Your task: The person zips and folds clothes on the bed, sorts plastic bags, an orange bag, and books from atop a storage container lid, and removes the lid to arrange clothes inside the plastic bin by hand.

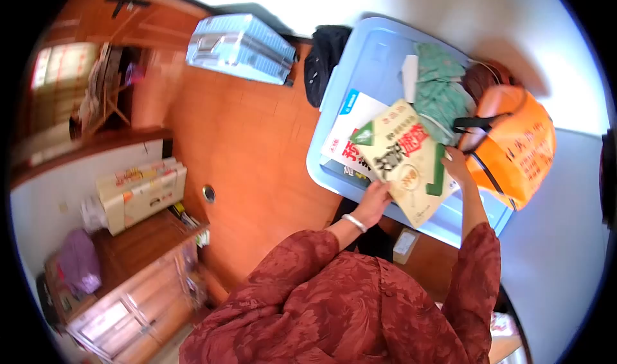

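From my feed: both hands are closed on the cream paperback workbook [387,140], left hand [375,201] pinching its near-left edge, right hand [456,165] its right edge. It's over the blue bin lid [366,49], overlapping the white booklet [353,121]; can't tell if they touch. I'd judge it light, bendy, a bit slick, corners easy to crease. Opposite edges are the right hold; one corner alone would let it sag. Obstacles: orange drawstring bag [517,149] just beside right grip, green patterned cloth [434,75] beyond it. Left of grip looks freer.
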Demonstrator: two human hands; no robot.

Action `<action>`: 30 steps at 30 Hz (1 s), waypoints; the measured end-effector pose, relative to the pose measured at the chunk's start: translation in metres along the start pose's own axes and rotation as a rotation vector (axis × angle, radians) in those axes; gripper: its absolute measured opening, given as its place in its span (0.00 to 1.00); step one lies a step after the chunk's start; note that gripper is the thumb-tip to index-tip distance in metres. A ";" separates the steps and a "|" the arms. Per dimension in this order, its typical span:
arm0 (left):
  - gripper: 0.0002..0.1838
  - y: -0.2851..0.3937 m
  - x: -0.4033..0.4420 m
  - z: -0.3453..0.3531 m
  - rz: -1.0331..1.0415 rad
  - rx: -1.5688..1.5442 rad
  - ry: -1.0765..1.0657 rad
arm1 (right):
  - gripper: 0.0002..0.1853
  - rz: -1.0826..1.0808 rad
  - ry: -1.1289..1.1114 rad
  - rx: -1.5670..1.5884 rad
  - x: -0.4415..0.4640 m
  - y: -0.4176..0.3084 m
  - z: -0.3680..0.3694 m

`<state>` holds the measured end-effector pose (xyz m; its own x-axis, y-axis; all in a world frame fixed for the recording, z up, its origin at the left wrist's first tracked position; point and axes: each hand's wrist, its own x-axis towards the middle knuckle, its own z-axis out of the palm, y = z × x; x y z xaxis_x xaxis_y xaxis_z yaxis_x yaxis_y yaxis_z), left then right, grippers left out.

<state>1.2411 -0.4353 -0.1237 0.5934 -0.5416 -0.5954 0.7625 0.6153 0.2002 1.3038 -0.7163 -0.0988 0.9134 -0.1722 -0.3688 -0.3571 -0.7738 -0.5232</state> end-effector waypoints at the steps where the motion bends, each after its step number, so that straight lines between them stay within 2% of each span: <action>1: 0.14 -0.006 0.006 0.005 0.016 0.032 -0.051 | 0.21 -0.064 -0.034 -0.011 -0.001 0.003 -0.008; 3: 0.13 -0.015 0.006 0.007 0.045 0.029 0.018 | 0.20 -0.023 -0.105 0.148 -0.001 -0.001 -0.020; 6: 0.14 -0.027 0.007 -0.009 0.028 0.123 0.070 | 0.18 -0.144 -0.156 0.210 0.005 -0.007 -0.020; 9: 0.13 -0.019 0.005 -0.045 0.067 -0.053 0.160 | 0.16 -0.108 -0.255 0.181 0.012 -0.052 0.001; 11: 0.14 -0.020 0.018 -0.063 0.100 -0.082 0.189 | 0.15 -0.203 -0.207 0.153 0.018 -0.088 0.019; 13: 0.15 -0.015 0.025 -0.065 0.091 -0.152 0.208 | 0.17 -0.389 -0.119 -0.009 0.037 -0.088 0.042; 16: 0.16 -0.002 0.023 -0.047 0.100 -0.099 0.266 | 0.26 -0.123 -0.118 -0.242 0.049 -0.108 0.055; 19: 0.17 0.005 0.021 -0.045 0.080 0.068 0.351 | 0.31 -0.250 -0.074 -0.352 0.055 -0.100 0.062; 20: 0.18 0.011 0.014 -0.037 0.055 0.161 0.425 | 0.36 -0.160 -0.116 -0.407 0.055 -0.106 0.063; 23: 0.17 0.017 0.022 -0.038 0.092 -0.146 0.399 | 0.42 -0.098 -0.090 -0.476 0.054 -0.110 0.069; 24: 0.15 0.013 0.030 -0.048 0.067 -0.266 0.394 | 0.42 -0.033 -0.112 -0.476 0.059 -0.110 0.068; 27: 0.14 0.013 0.037 -0.051 0.074 -0.255 0.355 | 0.38 0.005 -0.144 -0.430 0.064 -0.115 0.061; 28: 0.14 0.027 0.026 -0.031 0.083 -0.197 0.368 | 0.33 -0.045 -0.083 -0.389 0.062 -0.110 0.062; 30: 0.16 0.007 0.033 -0.030 0.099 -0.098 0.295 | 0.29 -0.025 -0.053 -0.319 0.066 -0.094 0.063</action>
<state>1.2584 -0.4317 -0.1648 0.5520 -0.2963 -0.7794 0.6681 0.7164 0.2007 1.3849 -0.6167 -0.1222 0.9066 -0.1249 -0.4030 -0.2475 -0.9310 -0.2682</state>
